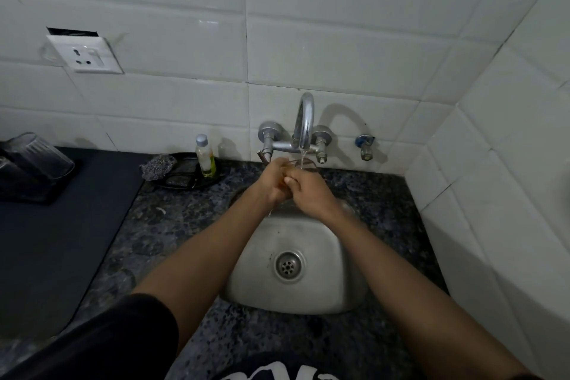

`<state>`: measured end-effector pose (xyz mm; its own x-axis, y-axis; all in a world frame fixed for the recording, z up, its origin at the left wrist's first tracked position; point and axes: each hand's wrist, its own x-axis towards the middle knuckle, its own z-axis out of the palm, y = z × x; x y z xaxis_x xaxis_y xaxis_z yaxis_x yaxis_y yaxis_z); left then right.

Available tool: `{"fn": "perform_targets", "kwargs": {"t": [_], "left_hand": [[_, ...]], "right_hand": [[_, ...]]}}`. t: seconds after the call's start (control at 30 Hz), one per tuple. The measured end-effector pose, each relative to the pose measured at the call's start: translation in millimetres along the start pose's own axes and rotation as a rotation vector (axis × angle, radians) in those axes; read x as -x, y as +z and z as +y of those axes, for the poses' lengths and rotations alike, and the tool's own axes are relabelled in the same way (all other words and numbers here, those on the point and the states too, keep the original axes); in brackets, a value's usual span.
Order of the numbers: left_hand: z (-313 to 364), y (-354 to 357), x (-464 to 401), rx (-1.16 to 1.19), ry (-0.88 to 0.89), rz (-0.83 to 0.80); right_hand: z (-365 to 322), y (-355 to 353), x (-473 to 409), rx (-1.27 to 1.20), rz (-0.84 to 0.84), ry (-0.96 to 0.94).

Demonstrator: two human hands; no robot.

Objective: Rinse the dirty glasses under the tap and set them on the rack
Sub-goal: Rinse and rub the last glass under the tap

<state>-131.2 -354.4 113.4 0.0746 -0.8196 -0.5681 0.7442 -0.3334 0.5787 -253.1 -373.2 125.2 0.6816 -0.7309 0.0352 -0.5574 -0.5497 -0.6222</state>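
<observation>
A clear glass (303, 164) is held under the chrome tap (303, 120), and a thin stream of water runs into its mouth. My left hand (273, 180) wraps the glass from the left. My right hand (308, 191) is pressed against it from the right, fingers curled round its lower part. Most of the glass is hidden by both hands. They are above the back of the steel sink (333, 244). At the far left, upturned ribbed glasses (40, 153) stand on a dark rack (27, 191).
A small bottle of yellow liquid (205, 157) and a grey scrubber (157, 166) sit on a black tray (185, 183) left of the tap. A dark mat (52, 247) covers the left counter. The speckled granite counter (172, 225) surrounds the sink. Tiled walls close the back and right.
</observation>
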Motion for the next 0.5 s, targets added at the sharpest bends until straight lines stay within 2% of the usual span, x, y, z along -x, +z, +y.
{"fn": "perform_targets", "kwargs": {"t": [0.07, 0.13, 0.17, 0.27, 0.33, 0.37, 0.47, 0.5], "left_hand": [[3.5, 0.9, 3.7, -0.024, -0.037, -0.007], [7.5, 0.7, 4.9, -0.063, -0.037, 0.024], [8.4, 0.5, 3.8, -0.079, -0.02, 0.033], [3.9, 4.8, 3.3, -0.073, 0.005, 0.028], [-1.1, 6.3, 2.1, -0.028, 0.008, 0.031], [-1.7, 4.7, 0.3, -0.009, 0.01, 0.026], [2.7, 3.9, 3.6, -0.004, -0.022, 0.005], [5.3, 2.3, 2.5, -0.006, -0.028, 0.025]], "right_hand": [[6.6, -4.0, 4.4, 0.318, -0.109, -0.094], [19.5, -7.4, 7.4, 0.462, -0.133, -0.158], [22.9, -6.4, 8.9, 0.432, -0.105, -0.173], [10.6, 0.0, 8.4, 0.046, -0.021, -0.076], [3.0, 1.4, 0.8, -0.036, 0.02, -0.037], [3.0, -0.2, -0.6, 0.026, 0.008, -0.05], [11.5, -9.5, 3.5, 0.436, -0.146, -0.133], [17.1, -10.1, 4.7, 0.473, -0.14, -0.147]]}}
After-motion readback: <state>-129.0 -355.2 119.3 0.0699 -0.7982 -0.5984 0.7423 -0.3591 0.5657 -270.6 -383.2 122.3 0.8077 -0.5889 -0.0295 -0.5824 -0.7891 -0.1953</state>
